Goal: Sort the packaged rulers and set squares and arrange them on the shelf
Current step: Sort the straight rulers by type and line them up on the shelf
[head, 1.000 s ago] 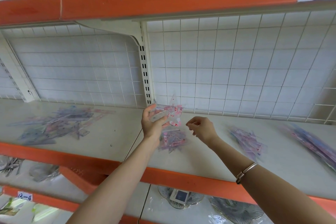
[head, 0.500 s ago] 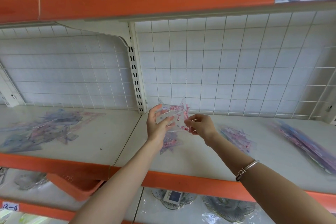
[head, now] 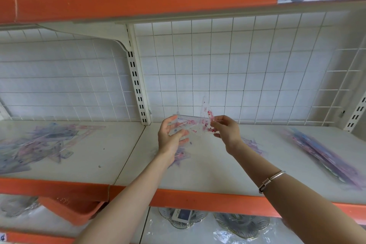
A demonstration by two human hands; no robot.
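Pinching set squares (head: 193,124) between fingers (head: 218,125).

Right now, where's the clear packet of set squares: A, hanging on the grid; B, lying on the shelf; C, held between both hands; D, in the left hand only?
C: the left hand and the right hand each grip an end of the packet, above the shelf.

Both my bare forearms reach forward and up, converging toward the middle; my left hand (head: 171,136) is raised, thumb up, fingers curled round the left end of a clear packet (head: 190,124); my right hand (head: 225,129) pinches the packet's right end between thumb and fingers; a metal bracelet (head: 272,180) sits on my right forearm; the hands are near each other, not touching.
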